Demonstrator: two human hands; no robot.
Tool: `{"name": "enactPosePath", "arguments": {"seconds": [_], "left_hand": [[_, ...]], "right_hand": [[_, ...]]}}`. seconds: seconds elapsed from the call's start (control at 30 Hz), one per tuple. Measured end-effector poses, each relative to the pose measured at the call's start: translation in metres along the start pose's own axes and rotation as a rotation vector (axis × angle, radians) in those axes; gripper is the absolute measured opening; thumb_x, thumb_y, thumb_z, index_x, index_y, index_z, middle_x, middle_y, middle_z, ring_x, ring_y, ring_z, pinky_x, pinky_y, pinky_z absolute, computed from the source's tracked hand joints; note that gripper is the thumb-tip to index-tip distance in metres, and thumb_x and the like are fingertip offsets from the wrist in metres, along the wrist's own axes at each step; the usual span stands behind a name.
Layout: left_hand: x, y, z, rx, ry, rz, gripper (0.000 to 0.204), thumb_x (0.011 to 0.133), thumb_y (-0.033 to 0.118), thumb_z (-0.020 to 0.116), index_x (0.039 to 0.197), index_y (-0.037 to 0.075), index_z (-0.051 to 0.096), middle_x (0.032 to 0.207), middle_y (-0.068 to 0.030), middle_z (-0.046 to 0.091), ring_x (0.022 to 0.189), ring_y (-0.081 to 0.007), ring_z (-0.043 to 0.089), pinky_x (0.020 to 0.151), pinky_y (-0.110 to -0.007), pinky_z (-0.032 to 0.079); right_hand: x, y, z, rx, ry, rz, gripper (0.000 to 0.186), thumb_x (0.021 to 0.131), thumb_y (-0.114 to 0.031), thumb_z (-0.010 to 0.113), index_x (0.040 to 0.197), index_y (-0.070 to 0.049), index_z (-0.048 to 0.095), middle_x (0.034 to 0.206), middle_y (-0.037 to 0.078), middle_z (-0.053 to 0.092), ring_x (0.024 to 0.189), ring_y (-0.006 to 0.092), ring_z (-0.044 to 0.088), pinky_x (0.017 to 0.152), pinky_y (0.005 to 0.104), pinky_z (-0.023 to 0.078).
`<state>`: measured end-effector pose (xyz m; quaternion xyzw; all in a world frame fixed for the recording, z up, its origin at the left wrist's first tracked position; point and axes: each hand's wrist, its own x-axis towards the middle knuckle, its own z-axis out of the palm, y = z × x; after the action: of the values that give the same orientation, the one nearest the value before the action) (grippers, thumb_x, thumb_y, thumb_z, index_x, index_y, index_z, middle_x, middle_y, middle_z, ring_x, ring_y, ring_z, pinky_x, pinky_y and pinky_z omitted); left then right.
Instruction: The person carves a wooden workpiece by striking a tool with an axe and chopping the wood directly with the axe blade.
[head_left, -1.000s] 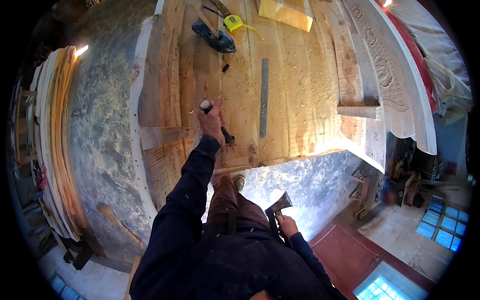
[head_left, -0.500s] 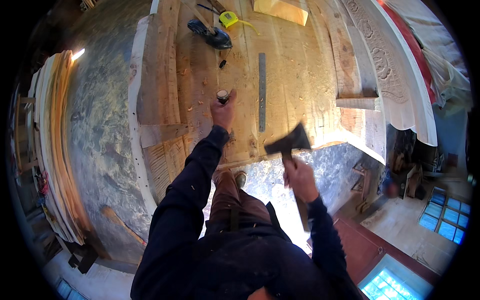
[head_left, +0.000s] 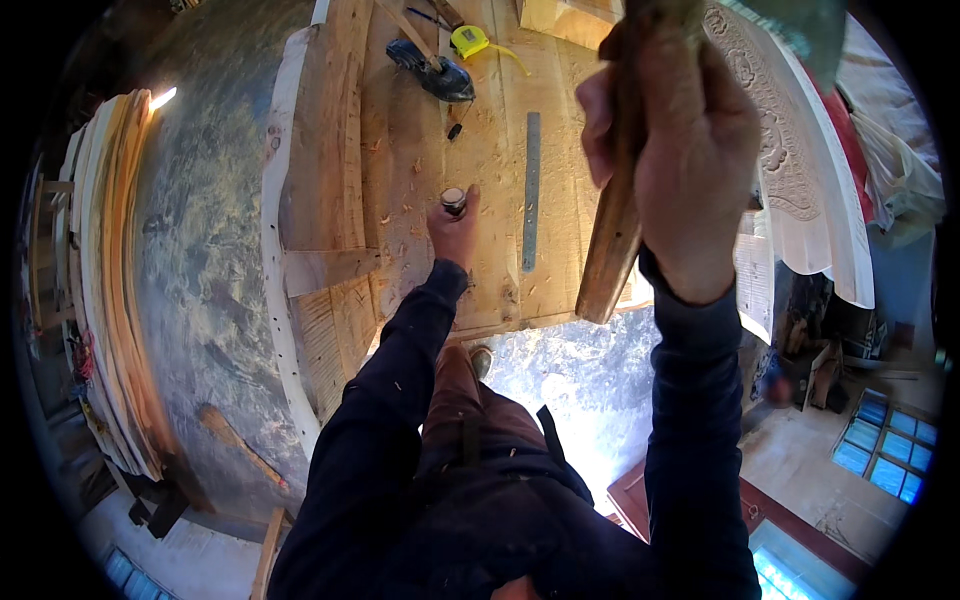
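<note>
My left hand (head_left: 455, 232) reaches out over the wooden workbench (head_left: 480, 150) and grips a chisel (head_left: 453, 200) held upright on the planks, its round butt end facing up. My right hand (head_left: 685, 150) is raised high, close to the camera, and grips the wooden handle (head_left: 610, 230) of a hatchet. The hatchet's head is at the upper edge of the picture, mostly out of view.
A steel ruler (head_left: 531, 190) lies on the bench right of the chisel. Farther back are a yellow tape measure (head_left: 468, 40), a dark tool (head_left: 432, 72) and a wood block (head_left: 565, 18). A carved white panel (head_left: 800, 190) lies at the right; stacked boards (head_left: 110, 280) lean at the left.
My right hand has swung the hatchet up from beside my waist to high above the bench. My left hand has kept the chisel upright on the planks.
</note>
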<state>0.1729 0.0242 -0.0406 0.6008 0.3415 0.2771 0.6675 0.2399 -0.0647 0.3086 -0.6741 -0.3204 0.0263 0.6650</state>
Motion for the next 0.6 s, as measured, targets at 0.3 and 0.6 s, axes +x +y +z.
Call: {"name": "enactPosePath", "arguments": {"seconds": [0.3,0.6], "left_hand": [[-0.008,0.005,0.002,-0.045,-0.13,-0.088,0.036,0.092,0.026,0.076,0.073,0.001,0.059,0.062,0.0009,0.053,0.062,-0.006,0.048,0.057,-0.031,0.043],[-0.025,0.022,-0.015,0.114,-0.184,-0.054,0.036,0.089,0.026,0.079,0.072,0.002,0.057,0.061,-0.0015,0.052,0.064,-0.0045,0.049,0.056,-0.03,0.044]], "right_hand": [[-0.051,0.143,0.005,-1.088,-0.444,-0.408,0.027,0.097,-0.026,0.061,0.097,0.001,0.062,0.082,0.027,0.066,0.074,0.0423,0.065,0.063,0.0502,0.051],[0.008,0.0,0.002,-0.104,-0.235,0.53,0.039,0.103,-0.035,0.058,0.089,0.001,0.058,0.061,0.002,0.052,0.045,0.0079,0.047,0.041,0.0244,0.038]]}}
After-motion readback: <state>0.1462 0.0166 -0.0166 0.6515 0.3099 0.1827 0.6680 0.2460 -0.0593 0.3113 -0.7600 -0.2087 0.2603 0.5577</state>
